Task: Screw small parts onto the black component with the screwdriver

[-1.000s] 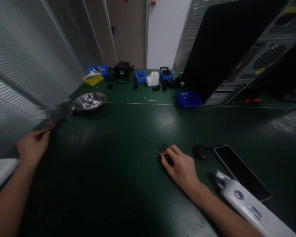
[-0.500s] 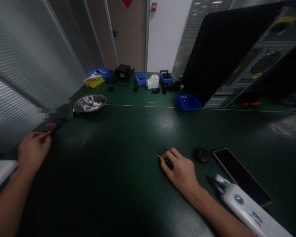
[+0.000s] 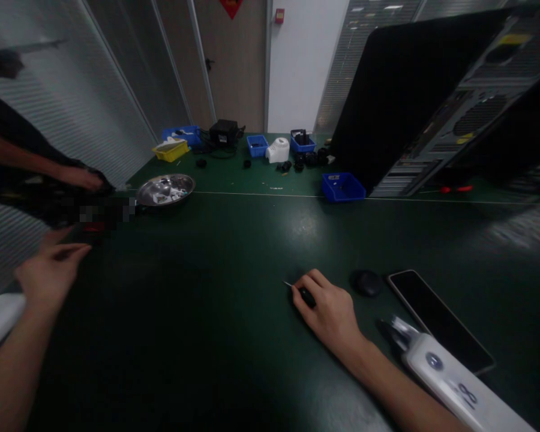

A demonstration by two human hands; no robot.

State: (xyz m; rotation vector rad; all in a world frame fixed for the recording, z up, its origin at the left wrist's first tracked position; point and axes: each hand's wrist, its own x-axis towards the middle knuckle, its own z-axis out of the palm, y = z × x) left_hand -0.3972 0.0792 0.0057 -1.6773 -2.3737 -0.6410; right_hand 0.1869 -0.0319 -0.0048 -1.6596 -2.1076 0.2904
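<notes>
My right hand point(image 3: 330, 309) rests on the dark green table point(image 3: 216, 288), its fingers wrapped round a small black-handled screwdriver point(image 3: 302, 293) whose thin metal tip points left. My left hand point(image 3: 49, 270) hovers near the table's left edge with fingers stretched forward and apart, holding nothing, close to a dark object with a red mark point(image 3: 94, 227). Another person's hand point(image 3: 81, 178) reaches onto that dark object from the left.
A black round object point(image 3: 366, 282), a phone point(image 3: 438, 318) and a white device point(image 3: 459, 384) lie right of my right hand. A metal bowl point(image 3: 164, 189) and blue bins point(image 3: 343, 186) stand farther back. An open computer case point(image 3: 445, 96) leans at the back right.
Another person's arm and hand have come in from the left onto the dark object. My left hand has pulled back from it and spread its fingers. My right hand has stayed put.
</notes>
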